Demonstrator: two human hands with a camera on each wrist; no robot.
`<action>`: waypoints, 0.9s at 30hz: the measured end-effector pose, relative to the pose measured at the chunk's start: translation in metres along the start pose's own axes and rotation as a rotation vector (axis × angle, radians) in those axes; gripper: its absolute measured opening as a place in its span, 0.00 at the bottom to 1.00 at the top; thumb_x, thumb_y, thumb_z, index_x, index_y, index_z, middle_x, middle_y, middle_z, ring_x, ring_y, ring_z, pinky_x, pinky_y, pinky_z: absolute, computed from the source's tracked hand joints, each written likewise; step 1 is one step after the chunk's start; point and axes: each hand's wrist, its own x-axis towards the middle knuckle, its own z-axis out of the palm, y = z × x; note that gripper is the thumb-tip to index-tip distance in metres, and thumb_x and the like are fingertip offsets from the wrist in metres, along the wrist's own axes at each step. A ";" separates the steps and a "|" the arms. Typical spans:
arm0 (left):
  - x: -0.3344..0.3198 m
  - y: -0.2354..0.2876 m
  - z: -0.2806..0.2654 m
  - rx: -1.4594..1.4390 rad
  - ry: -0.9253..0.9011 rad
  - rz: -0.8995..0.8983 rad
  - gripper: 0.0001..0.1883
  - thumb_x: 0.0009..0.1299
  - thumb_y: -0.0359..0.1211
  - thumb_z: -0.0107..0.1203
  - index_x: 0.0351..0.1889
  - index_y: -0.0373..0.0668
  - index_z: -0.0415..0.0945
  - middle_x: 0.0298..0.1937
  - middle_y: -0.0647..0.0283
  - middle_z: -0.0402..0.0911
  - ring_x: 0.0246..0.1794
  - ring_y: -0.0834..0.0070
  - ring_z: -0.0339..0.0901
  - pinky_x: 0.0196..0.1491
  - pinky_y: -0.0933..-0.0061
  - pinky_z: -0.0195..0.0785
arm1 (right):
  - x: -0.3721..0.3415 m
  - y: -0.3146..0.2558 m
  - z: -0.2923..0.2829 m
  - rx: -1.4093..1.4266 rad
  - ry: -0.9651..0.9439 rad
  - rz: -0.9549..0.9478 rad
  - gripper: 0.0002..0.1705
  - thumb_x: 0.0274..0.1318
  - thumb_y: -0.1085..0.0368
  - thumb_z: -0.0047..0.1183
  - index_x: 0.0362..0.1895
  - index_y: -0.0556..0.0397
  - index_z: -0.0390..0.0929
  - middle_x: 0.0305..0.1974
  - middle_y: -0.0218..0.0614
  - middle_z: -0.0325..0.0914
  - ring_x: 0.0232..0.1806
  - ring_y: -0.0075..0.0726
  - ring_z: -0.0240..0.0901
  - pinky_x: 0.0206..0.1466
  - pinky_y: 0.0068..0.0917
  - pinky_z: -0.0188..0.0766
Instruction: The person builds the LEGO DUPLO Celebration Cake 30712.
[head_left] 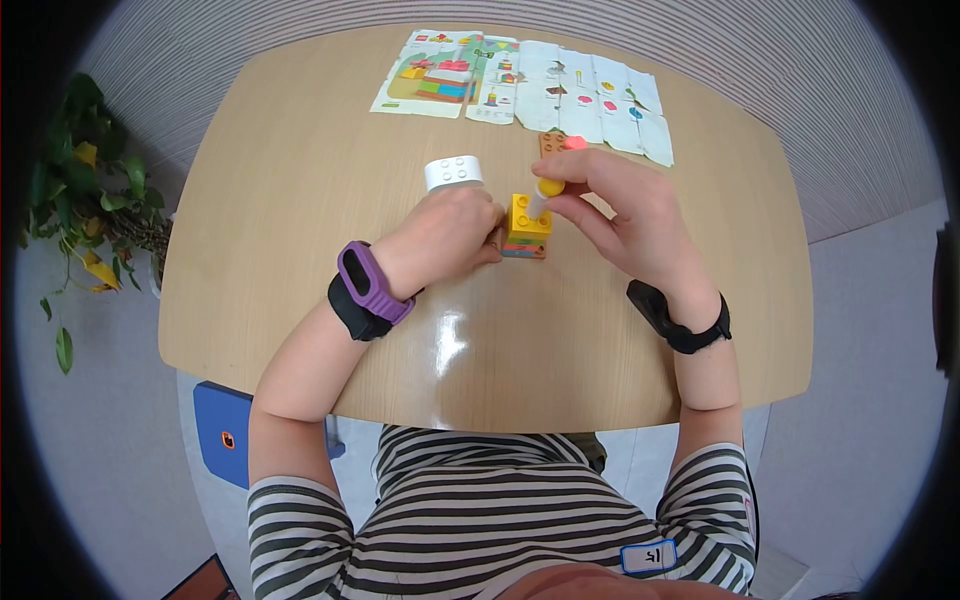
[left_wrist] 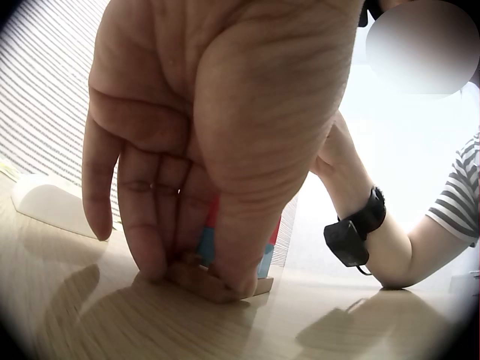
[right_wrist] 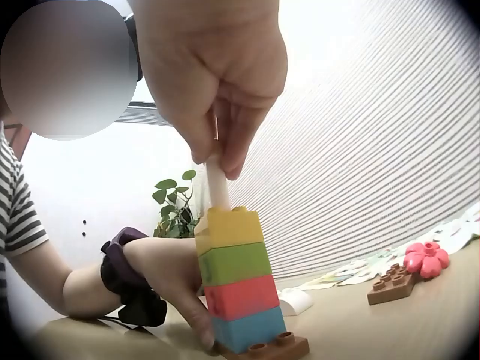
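Note:
A stack of toy building bricks rises from a brown base plate [right_wrist: 279, 348]: a blue brick [right_wrist: 251, 328] lowest, then a red brick [right_wrist: 244, 295], a green brick [right_wrist: 238, 262] and a yellow brick [right_wrist: 232, 229] on top. My left hand [head_left: 440, 235] grips the brown plate low down, thumb on one side and fingers on the other. With thumb and fingertips my right hand [head_left: 635, 210] pinches a toy candle, a white stick [right_wrist: 217, 187] with a yellow tip [head_left: 551, 187]. The candle stands upright, slightly tilted, its lower end right at the yellow brick's studs.
Left of the stack lies a white rounded brick [head_left: 453, 171]. Beyond my right hand are a small brown brick [right_wrist: 393, 286] and a pink flower piece [right_wrist: 427, 259]. Creased picture instruction sheets [head_left: 560, 90] lie along the table's far edge. A leafy plant [head_left: 95, 180] stands off the left side.

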 end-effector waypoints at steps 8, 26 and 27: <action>0.000 0.001 -0.001 0.005 -0.013 0.006 0.15 0.53 0.33 0.66 0.35 0.35 0.76 0.33 0.54 0.78 0.37 0.55 0.76 0.42 0.61 0.70 | 0.003 -0.003 -0.005 -0.110 -0.038 -0.039 0.12 0.49 0.69 0.58 0.41 0.51 0.76 0.28 0.35 0.77 0.29 0.39 0.75 0.32 0.30 0.72; 0.000 0.001 0.001 0.022 -0.012 -0.011 0.18 0.53 0.33 0.66 0.39 0.37 0.76 0.33 0.54 0.78 0.36 0.55 0.76 0.42 0.60 0.70 | 0.004 -0.002 -0.002 -0.119 -0.008 0.045 0.15 0.44 0.62 0.65 0.27 0.52 0.69 0.19 0.32 0.72 0.20 0.33 0.72 0.23 0.26 0.67; 0.000 0.001 0.001 0.022 -0.013 -0.010 0.18 0.53 0.33 0.66 0.40 0.37 0.76 0.33 0.54 0.78 0.36 0.55 0.76 0.42 0.60 0.70 | 0.004 -0.002 -0.001 -0.113 -0.006 0.048 0.16 0.44 0.62 0.65 0.27 0.52 0.69 0.19 0.32 0.72 0.20 0.33 0.72 0.23 0.26 0.67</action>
